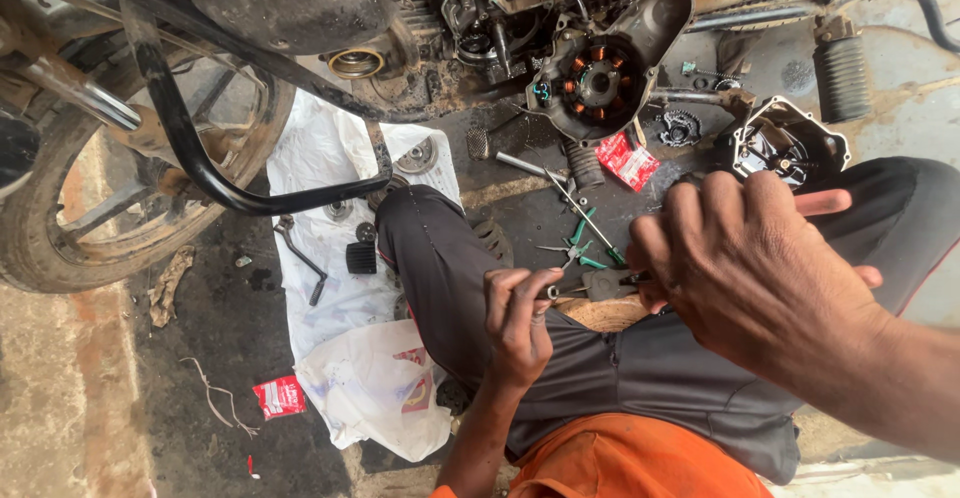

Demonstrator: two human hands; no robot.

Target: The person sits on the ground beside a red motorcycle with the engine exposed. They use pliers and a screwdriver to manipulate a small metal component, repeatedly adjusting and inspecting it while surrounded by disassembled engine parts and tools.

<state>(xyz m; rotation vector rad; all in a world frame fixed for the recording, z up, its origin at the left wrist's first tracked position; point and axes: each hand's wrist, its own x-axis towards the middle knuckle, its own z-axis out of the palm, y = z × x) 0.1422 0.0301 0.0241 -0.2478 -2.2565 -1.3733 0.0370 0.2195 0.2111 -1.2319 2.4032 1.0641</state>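
The oily concrete floor (pixel 230 358) carries a white plastic sheet (pixel 320 208) near its middle, strewn with small parts and a bent black lever (pixel 300 258). A red packet (pixel 279 396) lies toward the near edge, green-handled pliers (pixel 580 243) beside an engine cover (pixel 785 143).

Layout, seen from above. The motorcycle (pixel 300 18) stands at the far side, its wheel (pixel 90 198) at left. The stator cover (pixel 600 78) hangs near its centre; a second cover (pixel 785 143) lies on the floor (pixel 220 358) to its right. A cloth (pixel 330 248) lies on the floor left of the knee (pixel 430 248), a pedal (pixel 361 257) on it. Pliers (pixel 578 248) lie between the knees, behind the left hand (pixel 520 328) and right hand (pixel 750 268).
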